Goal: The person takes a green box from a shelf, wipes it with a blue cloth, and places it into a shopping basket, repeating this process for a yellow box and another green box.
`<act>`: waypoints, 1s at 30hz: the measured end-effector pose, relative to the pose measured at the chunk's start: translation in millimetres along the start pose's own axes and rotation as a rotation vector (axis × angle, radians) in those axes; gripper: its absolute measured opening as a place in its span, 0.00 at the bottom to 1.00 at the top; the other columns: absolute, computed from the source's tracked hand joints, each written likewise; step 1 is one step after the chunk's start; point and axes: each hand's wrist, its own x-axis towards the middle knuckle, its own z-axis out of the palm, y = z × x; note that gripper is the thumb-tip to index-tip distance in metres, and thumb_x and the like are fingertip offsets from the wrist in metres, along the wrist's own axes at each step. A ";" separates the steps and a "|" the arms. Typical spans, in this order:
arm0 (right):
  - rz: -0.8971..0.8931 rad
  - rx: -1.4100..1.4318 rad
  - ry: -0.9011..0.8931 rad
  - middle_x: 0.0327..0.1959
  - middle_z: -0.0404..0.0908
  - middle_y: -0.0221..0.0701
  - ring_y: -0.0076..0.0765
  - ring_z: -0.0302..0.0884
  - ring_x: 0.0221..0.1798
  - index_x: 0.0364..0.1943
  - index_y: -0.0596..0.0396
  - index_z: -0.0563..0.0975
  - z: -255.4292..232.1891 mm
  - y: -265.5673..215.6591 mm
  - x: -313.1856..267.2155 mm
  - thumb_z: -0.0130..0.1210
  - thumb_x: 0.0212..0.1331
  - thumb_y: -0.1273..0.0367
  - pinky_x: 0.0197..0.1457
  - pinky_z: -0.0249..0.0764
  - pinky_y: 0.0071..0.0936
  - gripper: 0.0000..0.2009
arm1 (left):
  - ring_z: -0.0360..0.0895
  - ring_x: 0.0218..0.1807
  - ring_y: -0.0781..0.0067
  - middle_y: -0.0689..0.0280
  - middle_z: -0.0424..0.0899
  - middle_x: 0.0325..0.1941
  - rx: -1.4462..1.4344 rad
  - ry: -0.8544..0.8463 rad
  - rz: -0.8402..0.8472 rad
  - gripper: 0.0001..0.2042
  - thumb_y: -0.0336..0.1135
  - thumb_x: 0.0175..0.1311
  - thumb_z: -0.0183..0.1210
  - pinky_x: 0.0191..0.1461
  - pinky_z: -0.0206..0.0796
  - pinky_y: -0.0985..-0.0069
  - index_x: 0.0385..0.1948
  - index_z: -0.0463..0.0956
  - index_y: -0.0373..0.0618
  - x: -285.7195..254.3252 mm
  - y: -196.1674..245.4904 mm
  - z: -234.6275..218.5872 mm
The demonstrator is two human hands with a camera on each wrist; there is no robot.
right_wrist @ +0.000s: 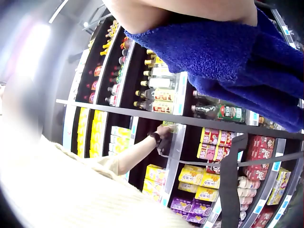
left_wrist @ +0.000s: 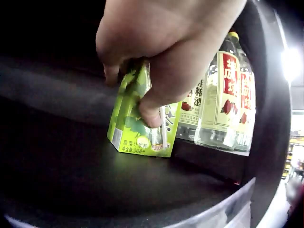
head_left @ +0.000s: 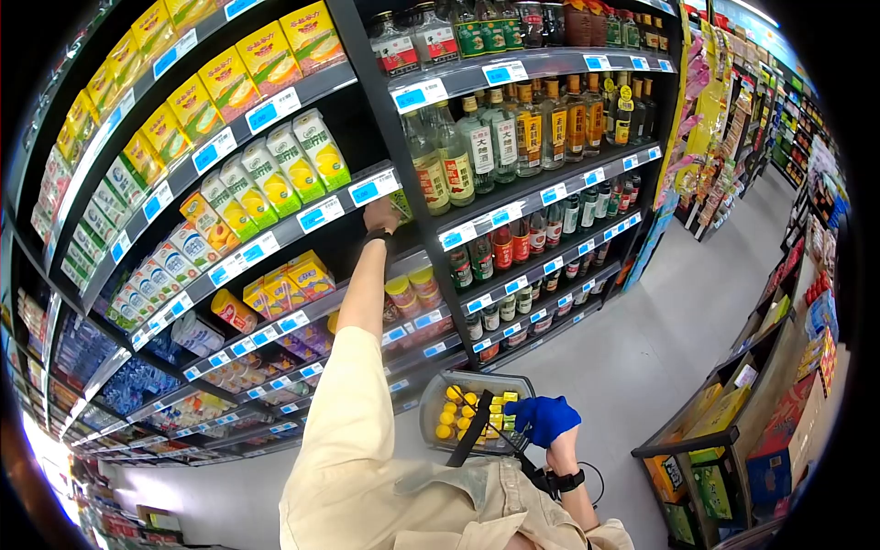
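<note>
Reaching into a shelf, my left hand (head_left: 383, 215) grips a green juice carton (left_wrist: 126, 135) from above, its thumb against the front face. The carton stands upright on the dark shelf board (left_wrist: 85, 185), and its top is partly hidden by the hand. Clear glass bottles (left_wrist: 223, 104) with red and cream labels stand just right of it. My right hand (head_left: 562, 451), low by the body, holds a bunched blue cloth (head_left: 548, 418). That cloth (right_wrist: 204, 52) covers most of the fingers in the right wrist view.
Below the shelves a grey basket (head_left: 429, 411) holds yellow-lidded items and small yellow packs. White-and-green juice cartons (head_left: 289, 160) line the shelf to the left, with liquor bottles (head_left: 532, 128) to the right. A black strap (head_left: 472, 429) hangs over the basket. A display bin (head_left: 706, 440) stands across the aisle.
</note>
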 end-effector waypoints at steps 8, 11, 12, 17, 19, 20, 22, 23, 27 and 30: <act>0.062 0.087 0.026 0.32 0.85 0.36 0.27 0.79 0.26 0.31 0.66 0.83 3.5 -19.9 -8.0 0.52 0.64 0.75 0.27 0.67 0.20 0.09 | 0.74 0.64 0.45 0.49 0.78 0.61 -0.263 0.019 0.077 0.38 0.36 0.42 0.78 0.66 0.69 0.63 0.60 0.71 0.39 -10.4 -8.5 -9.9; 0.052 0.117 -0.096 0.39 0.86 0.39 0.31 0.82 0.32 0.44 0.67 0.79 -4.2 -15.5 -4.4 0.50 0.65 0.76 0.32 0.72 0.20 0.09 | 0.73 0.65 0.45 0.46 0.76 0.62 -0.440 0.190 -0.006 0.42 0.35 0.42 0.78 0.68 0.68 0.63 0.62 0.66 0.35 -34.9 -11.9 -14.5; 0.038 0.143 -0.127 0.42 0.86 0.40 0.32 0.83 0.34 0.47 0.67 0.78 -5.9 -12.2 -2.6 0.50 0.65 0.76 0.34 0.74 0.21 0.11 | 0.71 0.68 0.46 0.43 0.72 0.66 -0.468 0.161 0.022 0.44 0.35 0.43 0.78 0.69 0.66 0.64 0.65 0.63 0.33 -37.9 -20.0 -12.3; 0.068 0.226 -0.180 0.46 0.85 0.41 0.34 0.83 0.37 0.50 0.66 0.76 -7.0 -7.1 6.2 0.50 0.66 0.74 0.36 0.75 0.23 0.12 | 0.71 0.69 0.57 0.52 0.71 0.70 -0.781 0.025 -0.029 0.35 0.32 0.56 0.71 0.65 0.71 0.64 0.67 0.65 0.39 -86.4 -36.4 -27.3; 0.096 0.258 -0.177 0.47 0.84 0.41 0.35 0.83 0.39 0.52 0.65 0.75 -10.8 -2.7 10.9 0.50 0.67 0.73 0.36 0.76 0.25 0.13 | 0.76 0.65 0.58 0.53 0.75 0.66 -0.721 -0.029 0.038 0.29 0.31 0.58 0.68 0.61 0.74 0.67 0.63 0.70 0.37 -106.4 -39.4 -47.7; 0.096 0.266 -0.173 0.48 0.84 0.41 0.36 0.82 0.39 0.52 0.65 0.75 -14.2 -1.3 15.1 0.50 0.67 0.72 0.37 0.76 0.25 0.14 | 0.79 0.61 0.60 0.55 0.78 0.64 -0.678 -0.037 0.078 0.25 0.30 0.60 0.67 0.57 0.77 0.68 0.60 0.73 0.37 -117.7 -38.2 -56.8; 0.105 0.280 -0.145 0.49 0.83 0.42 0.37 0.82 0.41 0.54 0.65 0.74 -22.7 2.0 22.7 0.50 0.68 0.71 0.38 0.76 0.26 0.14 | 0.80 0.60 0.62 0.57 0.80 0.60 -0.656 -0.076 0.070 0.22 0.28 0.60 0.66 0.57 0.76 0.68 0.58 0.74 0.39 -139.3 -39.8 -65.2; 0.107 0.288 -0.128 0.50 0.83 0.42 0.37 0.82 0.41 0.55 0.64 0.74 -28.2 4.0 26.9 0.50 0.68 0.71 0.38 0.77 0.27 0.15 | 0.80 0.59 0.63 0.58 0.81 0.58 -0.650 -0.103 0.073 0.22 0.28 0.60 0.66 0.58 0.76 0.69 0.57 0.75 0.39 -150.1 -41.4 -69.9; 0.124 0.313 -0.028 0.52 0.81 0.43 0.39 0.82 0.44 0.57 0.63 0.73 -56.8 18.7 33.2 0.50 0.69 0.69 0.40 0.78 0.29 0.17 | 0.80 0.56 0.56 0.58 0.80 0.54 -0.401 0.024 0.306 0.18 0.24 0.57 0.64 0.60 0.72 0.67 0.51 0.77 0.42 -184.3 -36.2 -89.0; 0.144 0.326 0.058 0.54 0.80 0.43 0.41 0.81 0.46 0.59 0.62 0.72 -80.0 30.5 28.8 0.50 0.70 0.67 0.41 0.79 0.31 0.18 | 0.77 0.58 0.53 0.58 0.80 0.53 -0.384 0.102 0.319 0.15 0.22 0.56 0.62 0.62 0.69 0.65 0.47 0.78 0.43 -199.2 -28.3 -87.0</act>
